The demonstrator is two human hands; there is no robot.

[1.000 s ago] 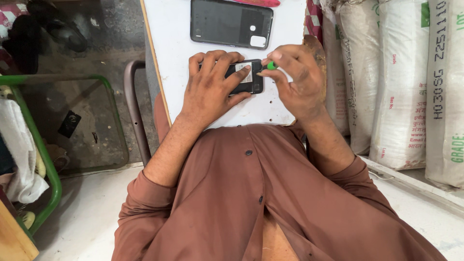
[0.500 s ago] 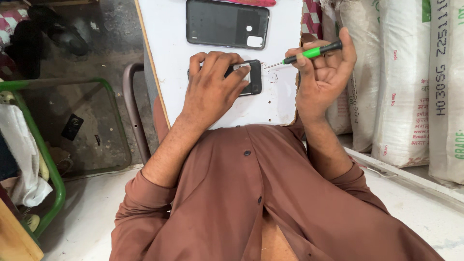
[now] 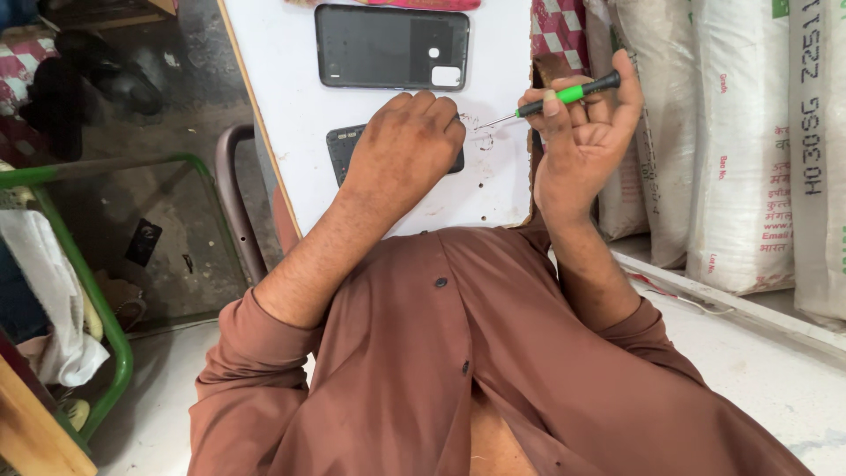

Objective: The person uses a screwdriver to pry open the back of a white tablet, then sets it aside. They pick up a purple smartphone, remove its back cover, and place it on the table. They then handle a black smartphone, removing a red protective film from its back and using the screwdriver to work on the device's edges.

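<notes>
R hand (image 3: 586, 132) lifted higher, fingers clamped on green screwdriver (image 3: 564, 94); white sacks (image 3: 749, 132) right.

Small dark part (image 3: 345, 145) mostly under left hand (image 3: 405, 145)

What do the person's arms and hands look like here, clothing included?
Both hands, left hand and right hand, are bare: no gloves, rings or watch visible. The loose reddish-brown buttoned shirt has long sleeves pushed up, leaving the forearms uncovered.
</notes>
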